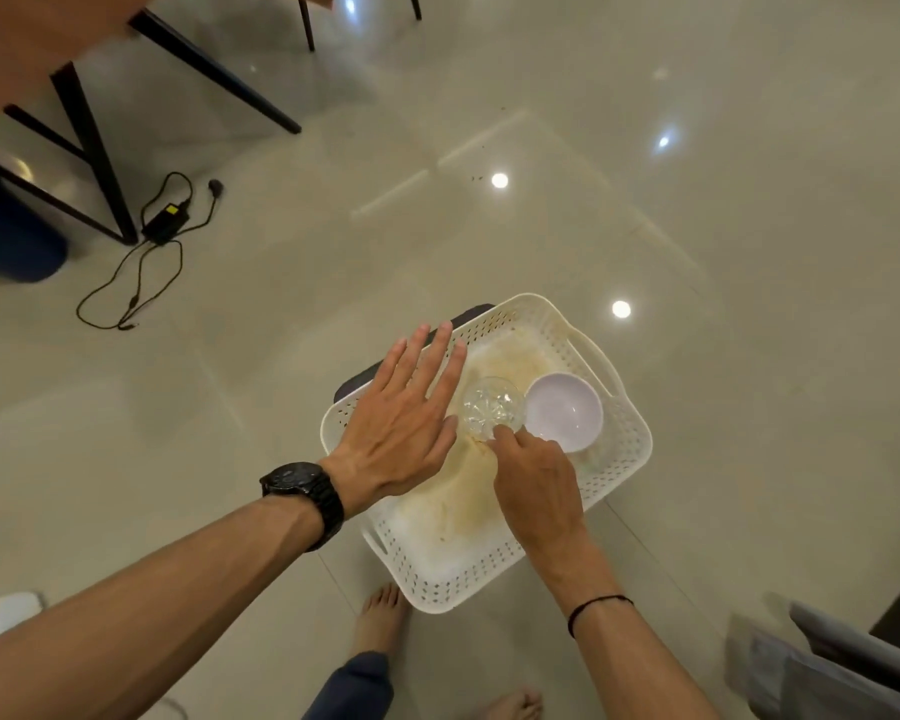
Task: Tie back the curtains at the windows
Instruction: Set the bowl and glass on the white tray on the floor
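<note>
No curtain or window is in view. A white perforated basket rests on a dark stool below me. Inside it lie a beige cloth, a clear cut-glass bowl and a pale lilac bowl. My right hand reaches into the basket and pinches the near rim of the glass bowl. My left hand, with a black watch on the wrist, hovers flat over the basket's left side with fingers spread, holding nothing.
A wooden table on black legs stands at the upper left. A black power adapter with a looped cable lies on the glossy tiled floor beside it. Grey folded fabric sits at the lower right. My bare feet are below the basket.
</note>
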Motion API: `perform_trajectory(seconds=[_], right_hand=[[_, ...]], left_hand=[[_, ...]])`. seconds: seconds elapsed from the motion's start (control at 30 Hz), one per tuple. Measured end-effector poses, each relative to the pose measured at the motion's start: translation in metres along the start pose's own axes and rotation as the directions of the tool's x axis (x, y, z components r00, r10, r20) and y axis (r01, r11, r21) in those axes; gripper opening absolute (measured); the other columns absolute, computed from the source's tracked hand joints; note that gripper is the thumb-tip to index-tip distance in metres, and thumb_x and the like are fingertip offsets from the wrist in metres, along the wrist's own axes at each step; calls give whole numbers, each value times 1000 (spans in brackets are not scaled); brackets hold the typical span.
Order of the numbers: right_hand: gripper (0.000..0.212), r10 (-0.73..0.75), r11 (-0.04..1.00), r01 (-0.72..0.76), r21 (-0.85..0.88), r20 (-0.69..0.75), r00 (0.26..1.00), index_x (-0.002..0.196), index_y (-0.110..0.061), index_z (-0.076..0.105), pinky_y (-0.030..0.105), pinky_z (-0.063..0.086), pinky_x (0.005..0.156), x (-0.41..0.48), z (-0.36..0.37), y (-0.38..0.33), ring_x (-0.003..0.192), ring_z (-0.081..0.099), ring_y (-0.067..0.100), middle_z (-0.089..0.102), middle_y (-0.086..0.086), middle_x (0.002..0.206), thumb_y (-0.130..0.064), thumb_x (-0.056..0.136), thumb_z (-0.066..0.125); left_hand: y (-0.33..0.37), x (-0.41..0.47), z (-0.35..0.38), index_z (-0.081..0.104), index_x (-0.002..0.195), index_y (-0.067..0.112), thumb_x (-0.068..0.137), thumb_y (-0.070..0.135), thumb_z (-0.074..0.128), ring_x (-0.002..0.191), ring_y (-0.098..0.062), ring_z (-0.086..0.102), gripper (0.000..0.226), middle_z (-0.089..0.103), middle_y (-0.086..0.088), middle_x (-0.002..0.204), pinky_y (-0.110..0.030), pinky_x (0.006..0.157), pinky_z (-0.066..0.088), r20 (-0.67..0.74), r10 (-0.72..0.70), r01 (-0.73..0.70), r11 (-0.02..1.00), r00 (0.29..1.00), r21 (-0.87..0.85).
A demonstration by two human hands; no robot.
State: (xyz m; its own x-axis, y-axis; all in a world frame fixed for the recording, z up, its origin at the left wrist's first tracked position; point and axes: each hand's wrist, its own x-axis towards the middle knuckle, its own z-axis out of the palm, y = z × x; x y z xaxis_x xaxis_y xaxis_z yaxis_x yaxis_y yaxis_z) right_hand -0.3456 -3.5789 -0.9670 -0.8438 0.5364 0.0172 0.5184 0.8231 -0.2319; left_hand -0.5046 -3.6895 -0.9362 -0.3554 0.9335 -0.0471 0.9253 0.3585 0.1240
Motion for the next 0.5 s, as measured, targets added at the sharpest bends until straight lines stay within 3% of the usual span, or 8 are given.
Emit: perform_trajectory(seconds=[0.17,0.23,0.3,0.33,0.4,0.47,0.5], right_hand=[[23,-14,999,15,-43,41,999,78,-13,59,27,30,43,-7,11,0,50,33,16,53,1,59,0,80,78],[19,20,998,-18,-63,25,999,91,-14,64,27,37,41,-6,1,-2,46,43,17,55,-1,58,-10,82,80],[31,36,998,-39,-56,-54,998,113,-12,67,30,45,47,-4,-13,-3,50,54,19,61,0,61,-31,90,75],[41,41,998,-45,-35,-102,994,125,-11,65,33,49,54,-4,-21,-1,59,60,21,66,2,70,-41,97,65],[58,63,998,-65,-10,-124,990,145,-12,51,39,54,82,-4,-36,6,100,67,27,71,10,111,-53,106,41],[66,123,992,-124,0,-115,986,156,-16,36,45,43,111,-8,-48,19,140,47,32,52,17,149,-59,106,29],[70,165,986,-165,9,-115,980,159,-19,29,46,35,119,-14,-56,27,149,35,33,39,17,159,-63,105,27]], left_hand=[[5,7,14,8,166,7,102,37,37,161,-38,2,76,2,-21,173,-54,130,13,26,25,-25,1000,999,-2],[7,11,14,8,166,8,101,36,37,161,-38,1,77,2,-20,173,-54,129,14,28,31,-30,999,999,-20],[11,15,9,8,166,11,100,37,36,161,-37,1,76,1,-19,173,-54,129,13,10,40,-39,998,999,-54],[14,18,5,8,167,13,100,38,35,161,-36,0,76,0,-19,173,-53,130,12,-8,53,-54,995,999,-80],[24,25,-7,10,167,15,100,41,33,162,-34,-1,75,-1,-17,174,-51,131,9,-50,90,-96,986,995,-137],[36,34,-18,10,167,15,102,46,29,162,-33,-1,74,-1,-17,174,-52,131,8,-84,115,-127,979,990,-157],[46,40,-23,9,167,15,103,49,27,162,-34,-2,75,-1,-17,174,-52,130,8,-95,129,-142,978,987,-151]])
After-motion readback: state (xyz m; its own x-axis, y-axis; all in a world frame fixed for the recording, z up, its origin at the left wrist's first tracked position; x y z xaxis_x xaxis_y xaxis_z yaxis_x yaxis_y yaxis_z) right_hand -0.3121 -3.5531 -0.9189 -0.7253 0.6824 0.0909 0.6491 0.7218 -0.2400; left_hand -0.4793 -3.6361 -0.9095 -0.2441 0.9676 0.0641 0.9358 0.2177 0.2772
